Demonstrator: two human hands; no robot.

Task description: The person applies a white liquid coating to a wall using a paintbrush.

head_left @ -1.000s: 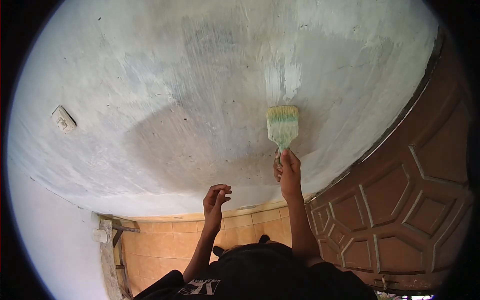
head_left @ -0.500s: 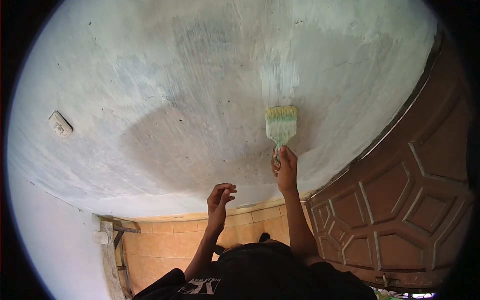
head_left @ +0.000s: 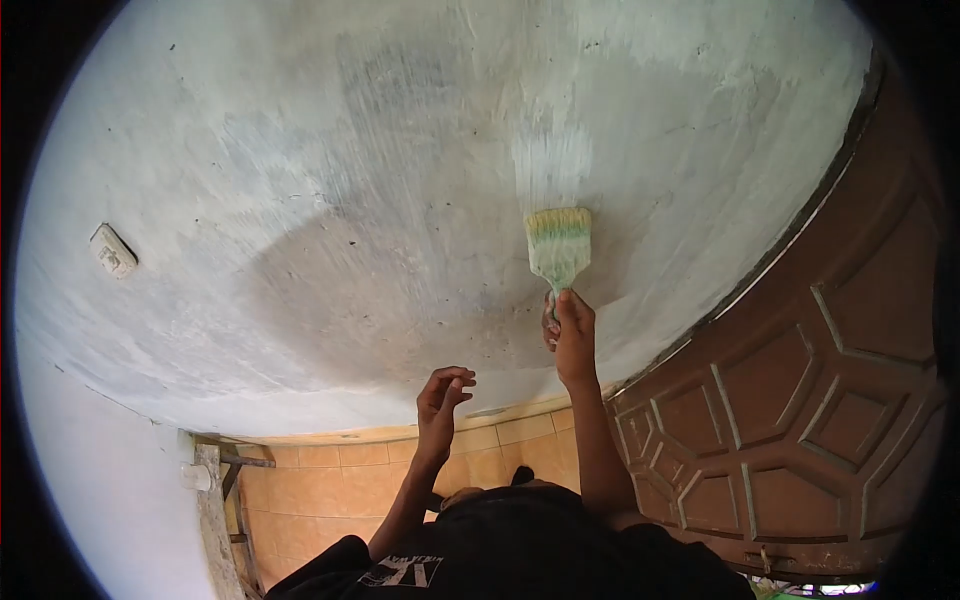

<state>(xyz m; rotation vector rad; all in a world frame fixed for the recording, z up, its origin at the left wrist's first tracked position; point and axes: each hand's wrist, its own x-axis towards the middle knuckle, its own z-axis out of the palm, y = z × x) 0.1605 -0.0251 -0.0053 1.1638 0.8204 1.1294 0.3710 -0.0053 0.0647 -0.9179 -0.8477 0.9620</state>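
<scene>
My right hand (head_left: 570,330) grips the handle of a wide paintbrush (head_left: 560,250), its bristles up against the pale wall (head_left: 400,270). The bristles look yellowish with green and white paint on them, and the brush's lower part is coated whitish green. Directly above the bristle tips, whiter vertical streaks (head_left: 552,160) mark the wall. My left hand (head_left: 440,400) is raised near the wall's lower part, left of and below the brush. It holds nothing; the fingers are loosely bent, with the thumb apart from them.
A white switch or socket plate (head_left: 114,251) sits on the wall at left. On the right stands a brown panelled door (head_left: 780,420). Orange floor tiles (head_left: 340,480) show below, beside a wooden frame (head_left: 215,510) bearing a small white cup-like object (head_left: 197,476).
The view has shifted slightly, so the wall and door appear a little further left. My right hand still holds the paintbrush at nearly the same spot, and my left hand has barely moved.
</scene>
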